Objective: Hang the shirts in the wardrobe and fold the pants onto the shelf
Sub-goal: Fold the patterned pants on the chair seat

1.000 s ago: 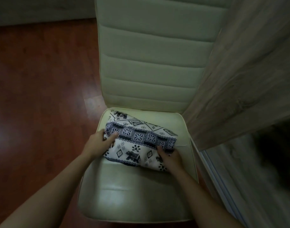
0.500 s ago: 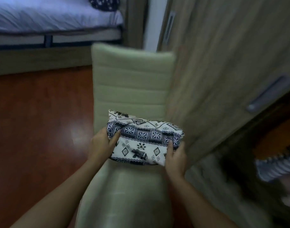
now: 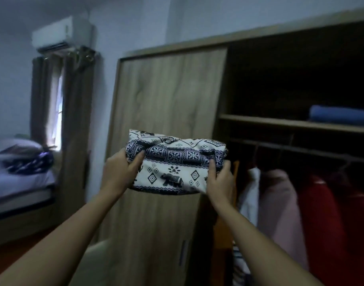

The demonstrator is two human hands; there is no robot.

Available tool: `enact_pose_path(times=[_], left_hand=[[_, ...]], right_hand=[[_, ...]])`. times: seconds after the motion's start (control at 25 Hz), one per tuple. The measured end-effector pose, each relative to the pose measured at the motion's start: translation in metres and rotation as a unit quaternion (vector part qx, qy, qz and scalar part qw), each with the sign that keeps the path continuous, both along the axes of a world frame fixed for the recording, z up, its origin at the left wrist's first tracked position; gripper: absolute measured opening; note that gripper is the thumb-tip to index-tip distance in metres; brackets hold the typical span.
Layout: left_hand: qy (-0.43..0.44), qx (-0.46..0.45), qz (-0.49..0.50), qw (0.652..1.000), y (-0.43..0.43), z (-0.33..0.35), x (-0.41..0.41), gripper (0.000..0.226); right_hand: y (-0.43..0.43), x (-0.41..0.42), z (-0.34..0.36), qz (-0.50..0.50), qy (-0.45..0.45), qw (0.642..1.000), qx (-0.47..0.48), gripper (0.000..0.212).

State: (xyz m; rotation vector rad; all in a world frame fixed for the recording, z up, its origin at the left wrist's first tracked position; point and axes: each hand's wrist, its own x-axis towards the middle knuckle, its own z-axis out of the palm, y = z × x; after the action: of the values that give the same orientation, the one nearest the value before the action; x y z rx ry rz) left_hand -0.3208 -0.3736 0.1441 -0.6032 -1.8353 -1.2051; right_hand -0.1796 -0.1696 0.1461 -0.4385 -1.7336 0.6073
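Since the earlier frame the folded pants have been lifted off the cream chair and raised to chest height in front of the wardrobe. There is one bundle of pants, white with dark blue bands of squares and elephants, held level between two hands. The left hand is closed on its left end, thumb on top and fingers underneath; the right hand is closed on its right lower corner in the same way. Behind the hands stands one closed wooden sliding door; to the right of the right hand the wardrobe is open. Up and to the right of that hand runs one shelf carrying one folded blue item. Below the shelf one rail holds hanging garments: one white, one pale pink and at least one red, though the dark blurs any exact count. Far left of the left hand are one bed with a pillow and a dark patterned cloth, curtains framing a bright window, and one air conditioner high on the pale wall.
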Motion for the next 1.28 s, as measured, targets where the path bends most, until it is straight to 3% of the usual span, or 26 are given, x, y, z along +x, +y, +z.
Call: enact_pose_path(times=[0.24,0.32,0.72,0.92,1.04,1.16,1.24,1.28], left_hand=[[0.099,0.059,-0.138,0.984,0.146,0.098,0.055,0.062],[0.126,0.071,-0.171,0.975,0.190,0.126,0.076,0.055],[0.198,0.136,-0.262,0.935,0.385,0.252,0.174,0.042],[0.119,0.100,-0.300,0.941,0.461,0.289,0.191,0.042],[0.059,0.009,-0.292,0.954,0.497,0.309,0.193,0.051],[-0.064,-0.116,-0.312,0.941,0.512,0.315,0.190,0.067],[-0.102,-0.145,-0.312,0.934,0.508,0.316,0.186,0.082],[-0.067,-0.132,-0.310,0.939,0.502,0.317,0.184,0.083]], right_hand=[[0.112,0.106,0.099,-0.145,0.088,0.979,0.112,0.045],[0.145,0.141,0.127,-0.187,0.095,0.968,0.139,0.040],[0.290,0.269,0.258,-0.403,0.029,0.892,0.202,0.040],[0.332,0.284,0.296,-0.521,-0.062,0.834,0.170,0.043],[0.350,0.286,0.309,-0.525,-0.114,0.839,0.088,0.044],[0.359,0.281,0.304,-0.510,-0.191,0.839,0.005,0.064],[0.360,0.279,0.301,-0.538,-0.189,0.818,0.073,0.060],[0.358,0.281,0.301,-0.543,-0.175,0.808,0.147,0.050]])
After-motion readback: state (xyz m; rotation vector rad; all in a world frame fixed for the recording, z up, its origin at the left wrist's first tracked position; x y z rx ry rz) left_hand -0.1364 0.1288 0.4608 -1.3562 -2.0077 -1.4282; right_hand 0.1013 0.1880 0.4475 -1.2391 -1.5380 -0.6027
